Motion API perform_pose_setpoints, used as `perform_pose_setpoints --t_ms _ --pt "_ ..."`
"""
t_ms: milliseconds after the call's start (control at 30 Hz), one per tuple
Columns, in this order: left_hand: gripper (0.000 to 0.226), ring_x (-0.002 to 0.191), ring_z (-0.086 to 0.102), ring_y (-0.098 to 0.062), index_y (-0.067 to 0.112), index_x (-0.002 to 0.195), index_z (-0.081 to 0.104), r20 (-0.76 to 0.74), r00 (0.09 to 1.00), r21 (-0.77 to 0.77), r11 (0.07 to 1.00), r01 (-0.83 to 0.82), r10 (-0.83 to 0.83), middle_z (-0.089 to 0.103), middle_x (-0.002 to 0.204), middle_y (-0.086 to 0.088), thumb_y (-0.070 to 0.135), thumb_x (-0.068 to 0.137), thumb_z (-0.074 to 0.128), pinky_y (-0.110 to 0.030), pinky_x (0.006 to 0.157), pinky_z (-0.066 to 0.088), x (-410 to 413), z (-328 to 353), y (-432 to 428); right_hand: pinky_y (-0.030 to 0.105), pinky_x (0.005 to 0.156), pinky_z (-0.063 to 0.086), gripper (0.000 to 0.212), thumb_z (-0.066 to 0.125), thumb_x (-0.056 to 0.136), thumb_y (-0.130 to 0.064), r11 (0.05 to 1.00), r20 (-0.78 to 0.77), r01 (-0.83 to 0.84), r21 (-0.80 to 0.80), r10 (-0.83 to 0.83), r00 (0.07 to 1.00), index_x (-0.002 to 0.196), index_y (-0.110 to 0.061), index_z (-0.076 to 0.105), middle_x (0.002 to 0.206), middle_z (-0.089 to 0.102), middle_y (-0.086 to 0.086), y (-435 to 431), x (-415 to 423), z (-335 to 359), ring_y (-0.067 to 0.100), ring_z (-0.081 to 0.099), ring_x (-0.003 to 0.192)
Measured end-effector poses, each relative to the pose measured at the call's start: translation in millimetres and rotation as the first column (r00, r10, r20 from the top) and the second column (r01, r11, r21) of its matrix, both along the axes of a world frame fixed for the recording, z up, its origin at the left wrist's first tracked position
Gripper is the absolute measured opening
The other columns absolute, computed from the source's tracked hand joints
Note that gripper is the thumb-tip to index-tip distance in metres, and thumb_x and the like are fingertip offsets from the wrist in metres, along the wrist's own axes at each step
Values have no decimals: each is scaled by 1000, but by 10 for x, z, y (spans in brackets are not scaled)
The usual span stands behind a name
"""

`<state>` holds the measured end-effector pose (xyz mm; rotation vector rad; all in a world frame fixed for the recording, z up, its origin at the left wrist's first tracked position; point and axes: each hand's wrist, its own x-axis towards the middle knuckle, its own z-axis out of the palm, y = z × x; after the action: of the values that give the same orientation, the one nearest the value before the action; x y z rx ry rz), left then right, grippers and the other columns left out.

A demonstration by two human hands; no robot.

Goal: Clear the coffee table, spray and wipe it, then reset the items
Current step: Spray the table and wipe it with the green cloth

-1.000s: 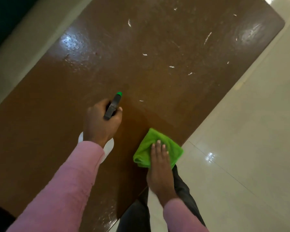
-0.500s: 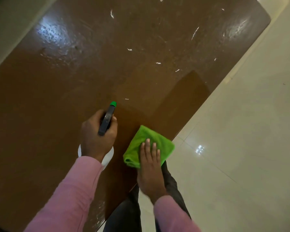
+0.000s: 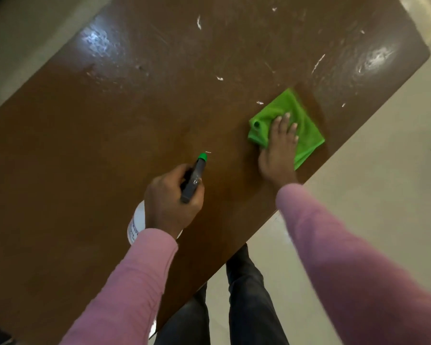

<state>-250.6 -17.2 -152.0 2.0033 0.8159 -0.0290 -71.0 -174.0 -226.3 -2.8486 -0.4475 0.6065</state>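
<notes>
1. Right hand (image 3: pixel 280 148) is lying flat, fingers straight, pressing the green cloth (image 3: pixel 306 128) onto the coffee table (image 3: pixel 85 145), close to the edge nearest the person.
2. Left hand (image 3: pixel 169 202) is gripping the spray bottle (image 3: pixel 194 179), held above the top by that same edge, nozzle pointing toward mid-table.
3. White flecks (image 3: pixel 317 63) are sitting beyond the cloth, toward the far corner.
4. Looks like wiping is underway. Suggest even palm pressure and overlapping strokes edge to edge, dragging flecks to one edge.
</notes>
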Motion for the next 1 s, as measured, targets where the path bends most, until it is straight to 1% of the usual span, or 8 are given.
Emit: perform_pose_setpoints --t_ms 200,267,433,567,700,767,867,1000 --pt "17 47 52 -11 14 83 69 45 994 35 994 -102 101 56 56 8 27 84 58 -23 45 36 4 11 122 43 116 -7 78 38 84 -18 948 -156 -305 93 317 936 153 -16 2 159 -13 3 -24 -2207 190 33 -10 146" --pt "19 47 51 -11 12 86 70 63 993 28 994 -101 100 56 57 7 27 85 58 -22 45 36 -11 9 114 40 116 -11 73 23 85 -22 951 -199 -284 118 303 932 152 -19 -5 157 -19 0 -19 -2064 176 30 -13 146" --pt "24 50 53 -9 16 92 69 59 994 4 996 -90 90 58 64 11 37 85 58 -21 46 42 -64 -39 58 47 119 1 80 37 75 -8 992 -23 -121 27 122 992 151 -2 11 158 0 19 149 -350 -7 40 -3 145" --pt "27 52 54 -4 15 97 70 44 989 1 990 -142 142 56 65 15 36 85 60 -10 51 38 -31 -27 89 48 117 5 70 41 89 -10 996 -57 -20 -89 15 998 150 2 8 158 -1 22 417 777 0 46 1 143" --pt "15 55 56 1 10 92 71 23 966 -6 966 -257 257 50 60 24 23 88 65 -3 47 33 37 17 182 54 118 3 79 43 78 -6 979 -17 -202 -8 202 979 150 -1 11 158 -1 19 477 -113 62 45 -4 144" --pt "11 53 55 -3 11 83 70 26 942 5 942 -336 335 49 56 21 20 87 63 -5 46 32 52 33 240 52 118 1 86 43 74 -5 946 -145 -321 46 325 935 151 -8 6 159 -7 12 487 -912 143 39 -12 144" --pt "17 49 51 -19 15 72 65 -14 891 38 891 -452 453 51 50 10 25 85 60 -13 43 30 30 13 331 52 115 19 75 36 79 -21 856 -182 -507 101 517 836 151 -14 17 159 5 6 466 -1737 266 35 4 145" --pt "20 44 49 -19 14 68 62 -45 843 35 844 -535 536 51 49 7 19 88 64 -12 42 31 45 -13 352 47 119 6 79 38 77 -11 877 -181 -473 83 480 858 152 -12 13 159 0 6 476 -1216 203 31 1 147"
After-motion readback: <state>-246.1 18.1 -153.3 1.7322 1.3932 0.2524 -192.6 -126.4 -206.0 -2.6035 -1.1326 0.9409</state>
